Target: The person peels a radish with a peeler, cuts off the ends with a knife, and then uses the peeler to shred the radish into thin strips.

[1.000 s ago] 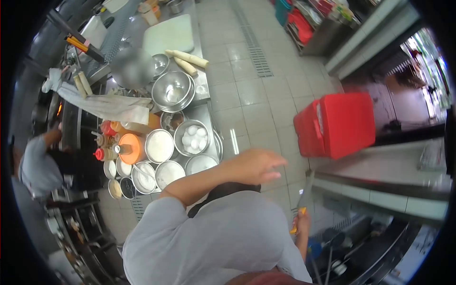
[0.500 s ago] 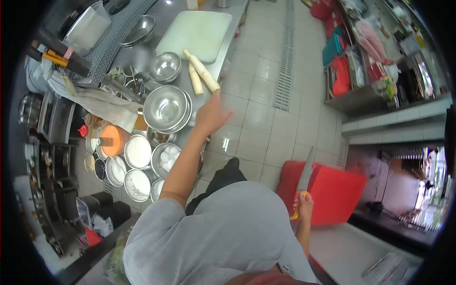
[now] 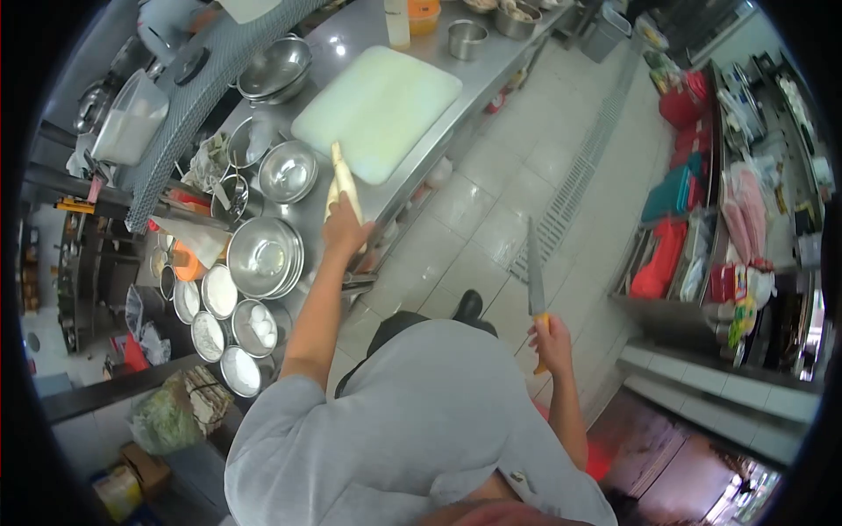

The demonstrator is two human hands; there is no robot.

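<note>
My left hand (image 3: pixel 345 232) is closed around long, pale peeled vegetables (image 3: pixel 343 180) at the metal counter's edge. One pointed end sticks out toward the white cutting board (image 3: pixel 377 110); my fingers hide how many I hold. In my right hand (image 3: pixel 552 344), out over the floor, is a kitchen knife (image 3: pixel 536 272), gripped by its yellow handle with the long blade pointing up and away. Stacked steel bowls (image 3: pixel 263 257) stand left of my left hand, and a smaller steel bowl (image 3: pixel 288 172) sits just beyond them.
Several bowls of white powder (image 3: pixel 219 291) and a bowl of eggs (image 3: pixel 255 327) are at lower left. A steel pot (image 3: pixel 467 39) stands at the counter's far end. Shelves with red containers (image 3: pixel 660 257) line the right side. A floor drain grate (image 3: pixel 574 180) crosses the tiles.
My left hand has come down from above the vegetables and closed on them. My body has turned and moved toward the counter; the knife has left the red box's area.
</note>
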